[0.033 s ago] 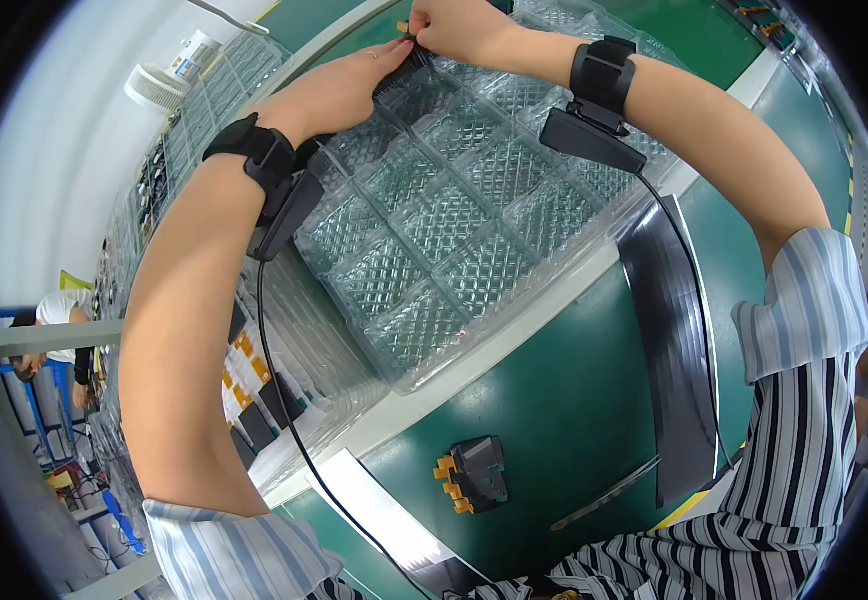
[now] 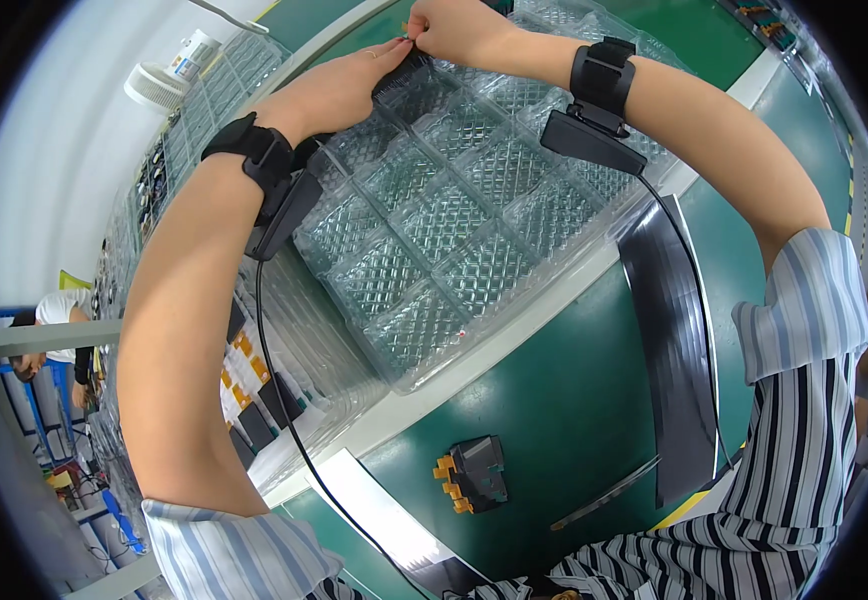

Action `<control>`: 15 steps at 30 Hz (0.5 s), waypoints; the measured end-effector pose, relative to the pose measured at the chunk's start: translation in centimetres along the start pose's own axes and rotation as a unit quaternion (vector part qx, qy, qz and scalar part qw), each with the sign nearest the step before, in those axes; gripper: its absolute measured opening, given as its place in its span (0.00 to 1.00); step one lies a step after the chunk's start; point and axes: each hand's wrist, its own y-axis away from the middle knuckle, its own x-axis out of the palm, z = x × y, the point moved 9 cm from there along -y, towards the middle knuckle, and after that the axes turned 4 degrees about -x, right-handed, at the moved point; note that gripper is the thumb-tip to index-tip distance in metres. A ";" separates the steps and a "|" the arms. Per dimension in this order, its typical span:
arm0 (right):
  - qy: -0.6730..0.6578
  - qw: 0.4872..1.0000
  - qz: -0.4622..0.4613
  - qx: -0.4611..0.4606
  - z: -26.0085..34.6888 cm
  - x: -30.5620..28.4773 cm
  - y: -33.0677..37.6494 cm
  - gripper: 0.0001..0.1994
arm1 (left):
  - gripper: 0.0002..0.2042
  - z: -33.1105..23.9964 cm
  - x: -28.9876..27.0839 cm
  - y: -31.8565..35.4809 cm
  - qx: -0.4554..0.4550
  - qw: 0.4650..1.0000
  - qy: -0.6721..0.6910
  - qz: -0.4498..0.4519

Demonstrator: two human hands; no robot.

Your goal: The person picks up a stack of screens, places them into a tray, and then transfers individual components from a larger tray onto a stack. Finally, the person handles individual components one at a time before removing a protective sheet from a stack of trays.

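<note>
At the far edge of a clear plastic compartment tray [image 2: 444,220], my two hands meet at the fingertips. My left hand [image 2: 339,92] reaches over a dark, thin part [image 2: 406,82] and holds it with its fingers stretched along it. A bit of orange shows just beyond the fingertips. My right hand [image 2: 459,30] is closed in a pinch against the part's upper end; what sits between those fingers is too small to make out. Both wrists wear black straps with a dark device and cable.
On the green table lie a black part with orange tabs [image 2: 476,474], tweezers [image 2: 604,492], a glossy black sheet [image 2: 666,350] and a white sheet [image 2: 379,505]. Stacked trays [image 2: 304,340] rise at left, with more black-and-orange parts beside them. A person [image 2: 54,320] is at far left.
</note>
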 end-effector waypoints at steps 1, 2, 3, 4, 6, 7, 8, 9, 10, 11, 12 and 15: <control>0.021 0.998 0.052 0.012 -0.2 0.9 0.0 0.11 | 0.33 0.0 0.4 0.0 0.009 1.000 -0.006 0.012; 0.042 0.993 0.103 0.023 -0.4 1.7 0.2 0.11 | 0.33 0.1 0.5 -0.1 0.010 1.000 -0.006 0.012; 0.043 0.993 0.103 0.024 -0.3 1.7 0.3 0.11 | 0.33 0.4 0.6 -0.2 0.001 1.000 0.006 0.004; 0.045 0.996 0.082 0.004 0.1 1.3 0.4 0.12 | 0.33 0.6 0.7 -0.3 -0.008 1.000 0.018 -0.004; 0.046 0.998 0.038 -0.035 1.0 0.5 0.6 0.12 | 0.33 1.0 0.7 -0.4 -0.017 0.999 0.029 -0.012; 0.046 0.998 0.038 -0.035 1.2 0.6 0.6 0.12 | 0.33 1.1 0.7 -0.5 -0.015 1.000 0.017 -0.015; 0.036 0.998 0.050 -0.026 1.3 0.8 0.5 0.13 | 0.33 1.1 0.7 -0.5 -0.014 1.000 0.005 -0.018; 0.027 0.998 0.062 -0.017 1.4 1.1 0.3 0.13 | 0.33 1.2 0.6 -0.5 -0.013 1.000 -0.008 -0.021; 0.017 0.997 0.074 -0.009 1.4 1.3 0.2 0.13 | 0.33 1.4 0.7 -0.5 -0.014 1.000 -0.009 -0.020; 0.019 0.997 0.075 -0.008 1.1 1.1 0.1 0.13 | 0.33 1.4 0.7 -0.7 -0.018 1.000 0.002 -0.020; 0.001 0.996 0.095 0.004 0.6 1.1 0.0 0.13 | 0.32 1.4 0.8 -0.8 -0.022 0.999 0.013 -0.021; -0.032 0.990 0.134 0.029 -0.4 1.5 -0.2 0.13 | 0.32 1.2 0.9 -0.9 -0.021 0.999 0.016 -0.020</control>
